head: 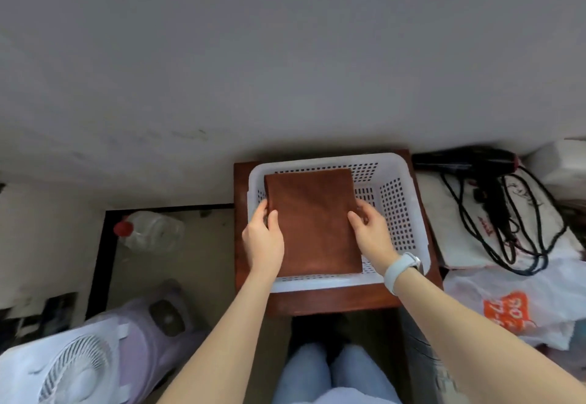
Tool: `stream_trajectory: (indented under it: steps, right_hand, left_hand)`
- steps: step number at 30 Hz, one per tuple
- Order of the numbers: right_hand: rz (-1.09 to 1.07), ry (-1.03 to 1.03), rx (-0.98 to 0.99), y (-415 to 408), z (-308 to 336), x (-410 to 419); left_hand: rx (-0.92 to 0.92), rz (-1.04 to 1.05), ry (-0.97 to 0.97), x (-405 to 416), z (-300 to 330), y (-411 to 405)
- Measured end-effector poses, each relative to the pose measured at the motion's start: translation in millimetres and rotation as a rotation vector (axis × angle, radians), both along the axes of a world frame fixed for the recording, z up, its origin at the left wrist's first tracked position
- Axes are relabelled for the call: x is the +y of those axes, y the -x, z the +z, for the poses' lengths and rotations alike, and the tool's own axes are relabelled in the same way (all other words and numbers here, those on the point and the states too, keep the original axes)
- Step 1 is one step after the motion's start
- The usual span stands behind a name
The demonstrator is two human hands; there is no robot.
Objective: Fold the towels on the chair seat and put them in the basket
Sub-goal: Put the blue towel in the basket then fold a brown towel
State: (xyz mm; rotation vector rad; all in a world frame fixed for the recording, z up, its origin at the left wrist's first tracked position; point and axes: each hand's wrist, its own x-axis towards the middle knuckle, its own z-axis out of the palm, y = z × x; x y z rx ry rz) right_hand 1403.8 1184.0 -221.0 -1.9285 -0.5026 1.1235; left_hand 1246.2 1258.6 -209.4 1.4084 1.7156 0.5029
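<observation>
So the towel [312,223] is a brown folded rectangle, sitting in the white basket [396,178] at frame centre, toward its left side. I can't tell if it's fully resting on the bottom or just held above it. It looks soft and light, a floppy microfibre kind of thing, so I'd guess it holds its fold only as long as it's supported from both sides. Not slippery, not fragile, but the layers could slide apart if you grab one edge only.

My left hand [263,242] grips the towel's left edge, thumb on top and fingers [262,208] curled around the side. My right hand [372,232] does the same on the right edge, thumb on the cloth, the rest tucked under. That's where I'd hold it: mid-length on the two long sides, keeping it flat.

The basket sits on the wooden chair seat [333,300], filling most of it. I see no other towels on the seat from here. The basket walls are the only thing near my knuckles, and the right half of the basket is open.

Further out: a hair dryer [466,158] with tangled cord at upper right, a plastic bag [507,305] below it, a water jug [152,229] on the floor at left, and a white fan [73,368] at lower left. None of it is in my way.
</observation>
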Motion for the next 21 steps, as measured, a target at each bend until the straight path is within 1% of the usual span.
stream_trajectory:
  steps: [5,7,8,9,10,11,12,13,14,15,17,19,21]
  right_hand:
    - [0.091,0.086,-0.024,-9,-22,8]
    - [0.153,0.122,-0.035,-12,-26,9]
    - [0.189,0.142,-0.093,-12,-26,8]
    - [0.223,0.166,-0.206,-12,-26,7]
    - [0.255,0.172,-0.361,-12,-24,4]
    - [0.306,0.139,-0.546,-11,-21,1]
    - [0.4,0.079,-0.733,-9,-21,0]
    - [0.521,0.019,-0.891,-7,-23,0]
    - [0.644,-0.019,-0.995,-5,-27,1]
    - [0.743,-0.029,-1.05,-4,-32,4]
    - [0.831,0.023,-1.038,-6,-45,12]
    - [0.872,0.08,-0.984,-10,-62,16]
    - [0.884,0.091,-0.973,-13,-74,17]
  left_hand:
    - [0.204,-0.122,0.007,-1,-14,-14]
    - [0.288,-0.173,-0.046,-8,-15,-19]
    - [0.328,-0.207,-0.1,-12,-15,-20]
    - [0.363,-0.249,-0.17,-15,-14,-21]
    - [0.391,-0.302,-0.244,-17,-16,-22]
    - [0.415,-0.367,-0.308,-19,-19,-24]
    - [0.443,-0.442,-0.355,-19,-23,-26]
    - [0.479,-0.516,-0.378,-17,-30,-29]
    - [0.514,-0.576,-0.371,-14,-38,-32]
    - [0.542,-0.611,-0.344,-10,-47,-33]
    - [0.594,-0.621,-0.313,-2,-64,-34]
    - [0.635,-0.613,-0.323,3,-78,-33]
    - [0.662,-0.6,-0.355,5,-87,-32]
